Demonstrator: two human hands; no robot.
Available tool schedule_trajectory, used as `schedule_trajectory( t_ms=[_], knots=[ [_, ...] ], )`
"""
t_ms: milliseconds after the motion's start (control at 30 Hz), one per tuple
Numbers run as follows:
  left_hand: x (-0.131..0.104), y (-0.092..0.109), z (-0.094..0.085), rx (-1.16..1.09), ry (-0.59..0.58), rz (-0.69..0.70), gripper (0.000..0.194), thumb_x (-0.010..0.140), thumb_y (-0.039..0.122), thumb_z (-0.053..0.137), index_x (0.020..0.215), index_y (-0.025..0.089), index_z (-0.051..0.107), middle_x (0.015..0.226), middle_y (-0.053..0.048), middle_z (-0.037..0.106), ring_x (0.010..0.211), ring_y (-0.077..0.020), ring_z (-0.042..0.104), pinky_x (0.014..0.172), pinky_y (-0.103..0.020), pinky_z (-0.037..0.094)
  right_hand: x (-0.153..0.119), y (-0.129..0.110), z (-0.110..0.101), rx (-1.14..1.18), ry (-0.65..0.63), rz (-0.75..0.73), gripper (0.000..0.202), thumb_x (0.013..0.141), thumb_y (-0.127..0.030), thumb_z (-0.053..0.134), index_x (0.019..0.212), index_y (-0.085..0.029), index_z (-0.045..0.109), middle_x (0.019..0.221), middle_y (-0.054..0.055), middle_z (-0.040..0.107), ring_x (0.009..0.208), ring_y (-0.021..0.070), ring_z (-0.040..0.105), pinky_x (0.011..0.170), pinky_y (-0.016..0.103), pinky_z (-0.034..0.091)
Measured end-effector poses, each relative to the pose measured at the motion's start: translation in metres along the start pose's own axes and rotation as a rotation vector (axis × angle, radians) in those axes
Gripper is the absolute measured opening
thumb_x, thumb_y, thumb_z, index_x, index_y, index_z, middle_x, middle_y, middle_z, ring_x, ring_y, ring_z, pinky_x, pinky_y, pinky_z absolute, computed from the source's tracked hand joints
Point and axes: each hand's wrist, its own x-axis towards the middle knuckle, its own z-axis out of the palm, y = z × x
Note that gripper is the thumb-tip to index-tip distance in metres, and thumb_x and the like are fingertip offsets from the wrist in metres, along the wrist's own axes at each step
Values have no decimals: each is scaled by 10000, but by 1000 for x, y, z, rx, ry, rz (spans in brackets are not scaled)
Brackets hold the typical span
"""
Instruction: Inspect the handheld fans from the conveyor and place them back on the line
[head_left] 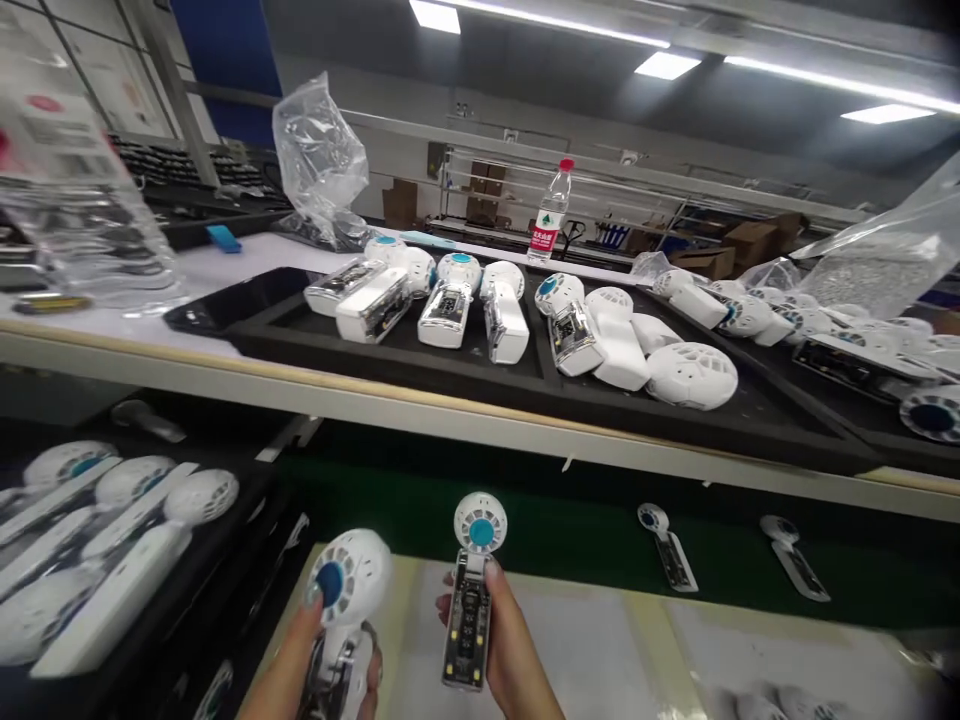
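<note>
Low in the view, my left hand (287, 655) is wrapped round a small handheld fan (358, 580) with a round white slotted head, a blue centre and a see-through body. Its thumb lies against the blue centre. To the right of it, my right hand (517, 645) grips a second handheld fan (469, 620) by its body, thumb near the neck. That fan stands upright, its slotted head facing me, and circuit parts show through the transparent casing. The two fans are apart. Beyond them, another similar fan (667, 548) lies on the green surface (570, 520).
Above my hands runs a shelf edge (420, 405). On it a black tray (480, 370) holds several fans, with more fans (765, 310) to the right. A water bottle (551, 210) and plastic bag (319, 160) stand behind. Stacked fans (127, 560) sit at lower left.
</note>
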Motion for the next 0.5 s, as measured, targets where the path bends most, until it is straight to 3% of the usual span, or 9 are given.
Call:
schedule_trajectory(
  t_ms=[133,233,367,433,500],
  knots=[
    [-29,3,-11,-41,-45,10,539,732,605,452,1014,166,583,761,-81,690,694,-255,643,578,-351,510,-22,12,41,-35,-17,-4,591,638,-623,613,1001,-165,526,741,47,654,607,176,613,552,272,441],
    [-51,6,-22,-59,-87,-19,524,727,599,471,922,133,609,676,-85,675,641,-263,639,562,-371,502,-35,21,64,-52,-18,-20,543,681,-663,529,833,-143,571,641,41,634,538,136,571,524,232,413],
    [-66,13,-40,-81,-132,-38,422,725,544,515,799,143,623,579,-55,656,583,-263,634,527,-353,486,-59,37,90,-152,55,-3,626,733,-720,356,629,-135,556,521,41,578,425,104,478,430,213,346],
    [-69,15,-50,-95,-163,-45,419,711,552,536,736,142,614,556,-55,652,524,-245,622,515,-341,477,-73,47,100,-169,102,5,606,725,-722,369,643,-149,546,521,38,579,419,109,472,416,218,338],
    [-74,16,-60,-140,-232,-49,435,681,577,563,696,144,607,539,-56,654,465,-228,605,493,-326,461,-87,55,107,-152,72,27,565,711,-711,419,703,-162,554,555,37,594,464,131,510,446,234,377]
  ],
)
